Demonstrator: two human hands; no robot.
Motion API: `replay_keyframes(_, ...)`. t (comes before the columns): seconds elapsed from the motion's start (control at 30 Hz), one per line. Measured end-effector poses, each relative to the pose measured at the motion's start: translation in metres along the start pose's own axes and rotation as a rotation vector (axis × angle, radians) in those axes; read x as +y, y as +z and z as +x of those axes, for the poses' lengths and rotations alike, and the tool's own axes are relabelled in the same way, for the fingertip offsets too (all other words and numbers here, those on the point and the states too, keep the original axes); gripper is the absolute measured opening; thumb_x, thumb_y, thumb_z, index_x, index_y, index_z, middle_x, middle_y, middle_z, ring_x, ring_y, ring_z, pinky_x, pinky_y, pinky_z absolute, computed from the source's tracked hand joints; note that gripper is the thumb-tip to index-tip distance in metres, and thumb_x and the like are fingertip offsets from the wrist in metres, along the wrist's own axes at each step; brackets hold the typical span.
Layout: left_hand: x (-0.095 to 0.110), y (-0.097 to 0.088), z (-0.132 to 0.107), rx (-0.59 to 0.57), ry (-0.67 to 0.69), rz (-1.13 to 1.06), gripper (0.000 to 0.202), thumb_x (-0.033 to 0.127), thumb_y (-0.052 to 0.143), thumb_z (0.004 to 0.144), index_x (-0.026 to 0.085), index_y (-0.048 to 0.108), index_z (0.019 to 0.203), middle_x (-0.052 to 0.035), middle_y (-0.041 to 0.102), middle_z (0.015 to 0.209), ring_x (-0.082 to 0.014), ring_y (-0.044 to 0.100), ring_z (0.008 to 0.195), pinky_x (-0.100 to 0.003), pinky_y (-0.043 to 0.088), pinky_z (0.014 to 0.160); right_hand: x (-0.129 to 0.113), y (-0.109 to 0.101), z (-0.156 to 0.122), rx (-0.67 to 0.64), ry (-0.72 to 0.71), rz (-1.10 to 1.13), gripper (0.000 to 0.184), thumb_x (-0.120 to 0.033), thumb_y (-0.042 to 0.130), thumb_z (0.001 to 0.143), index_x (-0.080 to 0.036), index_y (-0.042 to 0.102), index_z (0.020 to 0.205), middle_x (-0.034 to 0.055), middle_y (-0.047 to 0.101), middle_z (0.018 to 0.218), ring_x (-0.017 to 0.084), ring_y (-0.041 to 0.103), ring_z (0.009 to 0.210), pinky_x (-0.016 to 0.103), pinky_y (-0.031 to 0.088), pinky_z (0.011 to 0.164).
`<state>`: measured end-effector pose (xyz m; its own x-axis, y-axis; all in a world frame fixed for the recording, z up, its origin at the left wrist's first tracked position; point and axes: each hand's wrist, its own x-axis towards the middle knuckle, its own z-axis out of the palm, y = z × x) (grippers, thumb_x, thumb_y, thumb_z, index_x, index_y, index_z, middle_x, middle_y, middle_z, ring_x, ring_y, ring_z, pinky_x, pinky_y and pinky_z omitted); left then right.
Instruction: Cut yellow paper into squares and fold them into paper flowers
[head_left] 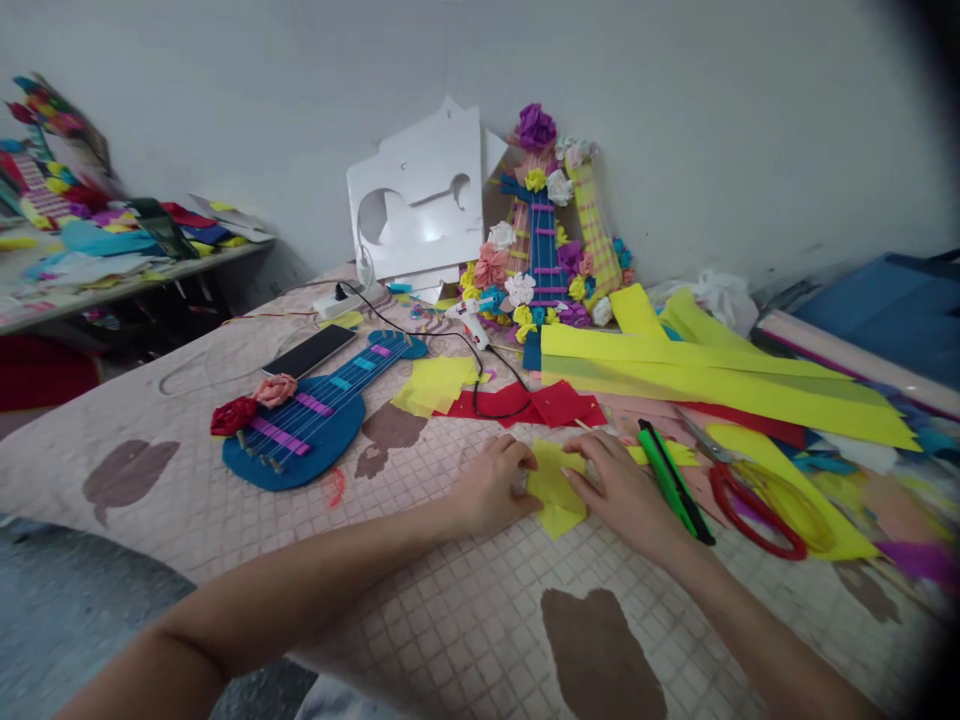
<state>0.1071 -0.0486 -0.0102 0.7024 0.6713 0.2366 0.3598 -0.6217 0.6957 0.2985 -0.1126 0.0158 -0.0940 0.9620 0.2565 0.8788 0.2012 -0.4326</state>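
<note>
A small piece of yellow crepe paper point(556, 497) is between my two hands, just above or on the tablecloth. My left hand point(496, 485) grips its left edge, fingers curled. On the opposite edge my right hand point(616, 490) has thumb and fingertips closed. Beyond the hands lie red paper pieces point(559, 404) and small yellow sheets point(435, 385). A green utility knife point(671, 480) rests close to my right hand, and red-handled scissors point(754, 510) lie farther right. To the left is a blue paper guitar point(322, 420) with strings and paper roses.
A white glue gun point(471, 325) with a black cord lies at the back, near a phone point(310, 350). Decorated paper guitars point(544, 240) and white cut-out board point(420, 200) lean against the wall. Long yellow paper strips point(712, 375) cover the right side. Another cluttered table point(225, 258) stands left.
</note>
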Motion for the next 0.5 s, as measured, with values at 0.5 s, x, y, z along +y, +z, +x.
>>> replay_keyframes(0.5, -0.001, -0.011, 0.006, 0.006, -0.21, -0.605, 0.057, 0.035, 0.073, 0.068, 0.016, 0.048, 0.115, -0.0105, 0.059, 0.105, -0.0185, 0.057, 0.09, -0.03, 0.047, 0.073, 0.012, -0.003, 0.026, -0.178, 0.288, 0.524, 0.02, -0.04, 0.059, 0.077, -0.021, 0.054, 0.083, 0.0013, 0.062, 0.08, 0.019, 0.06, 0.075, 0.03, 0.048, 0.065)
